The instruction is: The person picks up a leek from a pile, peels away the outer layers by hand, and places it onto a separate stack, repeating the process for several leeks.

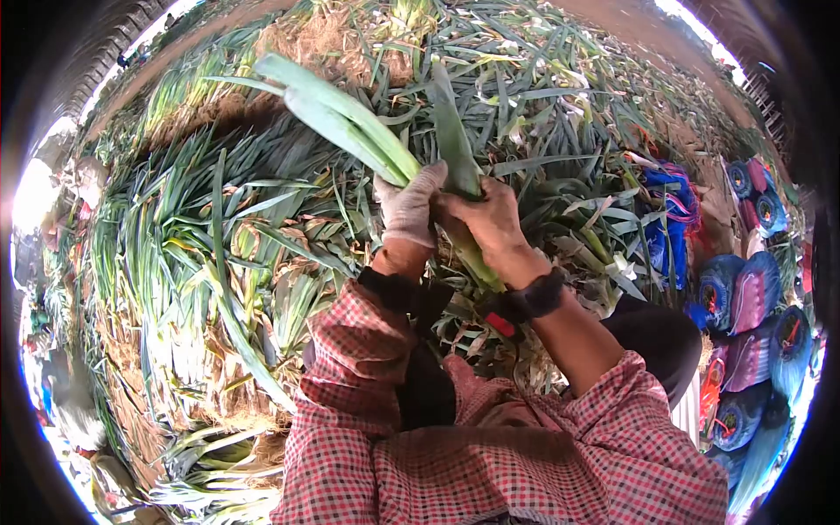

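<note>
My left hand (409, 206), in a pale glove, is closed around a green leek (350, 127) whose broad leaves point up and to the left. Bare and right beside it, my right hand (490, 219) grips a second leek leaf (452, 131), dark green and pointing upward. A pale green stalk (477, 262) shows below my right hand, along the wrist. The two hands touch or nearly touch. My fingertips are partly hidden by the leaves and by each other.
Piled leeks (192, 306) with white stems and brown roots lie at the left. Loose leaves and trimmings (560, 114) cover the ground ahead. Blue cord (669, 227) lies at the right, near several rolls of blue and pink netting (744, 297).
</note>
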Available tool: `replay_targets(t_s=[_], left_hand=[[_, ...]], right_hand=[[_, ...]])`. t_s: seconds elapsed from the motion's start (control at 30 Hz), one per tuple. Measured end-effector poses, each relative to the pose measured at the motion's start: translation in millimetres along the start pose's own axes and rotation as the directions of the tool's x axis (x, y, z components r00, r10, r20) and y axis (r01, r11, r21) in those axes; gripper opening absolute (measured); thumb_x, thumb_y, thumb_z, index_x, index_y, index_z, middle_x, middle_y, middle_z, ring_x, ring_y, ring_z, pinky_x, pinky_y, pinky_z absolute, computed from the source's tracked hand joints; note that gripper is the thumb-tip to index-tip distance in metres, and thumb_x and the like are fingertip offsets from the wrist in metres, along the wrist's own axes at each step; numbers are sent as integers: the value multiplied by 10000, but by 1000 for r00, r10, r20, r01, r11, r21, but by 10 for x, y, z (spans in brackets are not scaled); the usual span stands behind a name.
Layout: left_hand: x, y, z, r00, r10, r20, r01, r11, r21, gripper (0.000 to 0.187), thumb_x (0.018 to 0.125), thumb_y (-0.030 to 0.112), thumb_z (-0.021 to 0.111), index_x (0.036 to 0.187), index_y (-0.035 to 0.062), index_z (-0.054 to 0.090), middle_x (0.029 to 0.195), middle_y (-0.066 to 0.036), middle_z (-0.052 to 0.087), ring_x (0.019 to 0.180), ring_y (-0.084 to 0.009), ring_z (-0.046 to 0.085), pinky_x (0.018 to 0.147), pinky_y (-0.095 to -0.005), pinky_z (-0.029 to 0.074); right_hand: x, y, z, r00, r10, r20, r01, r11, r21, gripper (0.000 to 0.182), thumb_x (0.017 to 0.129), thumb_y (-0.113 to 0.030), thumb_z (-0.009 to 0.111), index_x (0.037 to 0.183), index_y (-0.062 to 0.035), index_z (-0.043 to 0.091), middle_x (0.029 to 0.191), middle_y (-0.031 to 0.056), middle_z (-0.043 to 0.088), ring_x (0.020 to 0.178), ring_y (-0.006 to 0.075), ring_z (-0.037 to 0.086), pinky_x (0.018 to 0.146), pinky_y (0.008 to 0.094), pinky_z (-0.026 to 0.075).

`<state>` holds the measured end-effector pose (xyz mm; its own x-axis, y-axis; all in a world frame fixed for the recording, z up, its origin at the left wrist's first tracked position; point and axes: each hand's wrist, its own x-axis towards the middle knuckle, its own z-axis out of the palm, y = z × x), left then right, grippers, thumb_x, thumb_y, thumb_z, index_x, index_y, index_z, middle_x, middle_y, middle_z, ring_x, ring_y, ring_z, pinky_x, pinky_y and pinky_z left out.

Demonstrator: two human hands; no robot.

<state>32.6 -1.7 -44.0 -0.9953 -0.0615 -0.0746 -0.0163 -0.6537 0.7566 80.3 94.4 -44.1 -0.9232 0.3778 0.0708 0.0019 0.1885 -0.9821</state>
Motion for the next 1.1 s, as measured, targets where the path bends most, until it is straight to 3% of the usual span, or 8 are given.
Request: replay_targets(t_s=[0.07,0.23,0.37,0.5,0.93,1.0,1.07,1.1], left_hand=[[157,-20,-120,996,-25,-89,24,1000,-8,493,673,-22,712,1074,82,445,876,-52,556,719,-191,563,626,-314,486],[394,226,-419,975,-171,-139,164,984,-65,167,766,182,652,802,68,536,680,-51,536,606,-195,543,523,-356,476],[288,309,-378,981,-188,46,193,973,-125,261,743,75,648,918,74,455,666,-65,516,519,-204,528,434,-333,470],[227,170,-328,986,-126,109,141,979,-146,466,713,-5,683,1087,88,421,913,-64,559,786,-194,578,706,-329,502],[596,432,-612,972,189,-142,-157,965,210,323,711,33,681,912,49,429,642,-48,513,509,-163,511,455,-314,483],[726,675,-779,932,328,-153,-314,943,107,231,737,44,640,856,47,442,606,-44,488,493,-169,501,459,-313,480],[784,878,-976,931,271,-244,-288,957,-34,158,756,68,605,783,46,451,595,-39,473,489,-175,492,484,-318,484],[830,910,-1109,936,306,-175,-337,922,-189,189,730,73,605,788,62,426,591,-27,445,461,-159,468,437,-285,435]], right_hand=[[-25,-32,55,988,-156,-21,154,986,-66,272,698,-43,731,925,27,599,772,7,601,690,81,530,629,223,447],[-186,-421,-55,956,-201,215,-8,711,703,137,771,-31,641,900,-20,597,711,32,585,576,117,529,509,247,417],[-106,-575,-85,929,-206,308,147,967,206,384,753,-118,696,1079,-5,528,890,72,594,751,149,581,617,291,506],[-28,-160,136,774,-503,385,617,736,-279,531,662,-173,751,1090,5,492,980,182,579,889,342,579,757,382,468],[-489,-212,-383,641,-512,573,708,682,-183,207,702,-128,646,896,-58,633,704,146,596,605,295,591,574,342,475],[-653,-136,-753,690,-348,635,642,698,-316,205,715,-125,647,895,-31,626,713,158,599,591,282,587,567,324,472],[-774,563,-1178,923,225,312,-262,961,82,198,730,-148,651,864,-6,622,720,167,607,581,273,591,553,330,469],[-766,828,-1381,964,208,167,-195,977,-88,207,741,-171,648,860,-4,619,735,167,612,613,275,599,567,342,471]])
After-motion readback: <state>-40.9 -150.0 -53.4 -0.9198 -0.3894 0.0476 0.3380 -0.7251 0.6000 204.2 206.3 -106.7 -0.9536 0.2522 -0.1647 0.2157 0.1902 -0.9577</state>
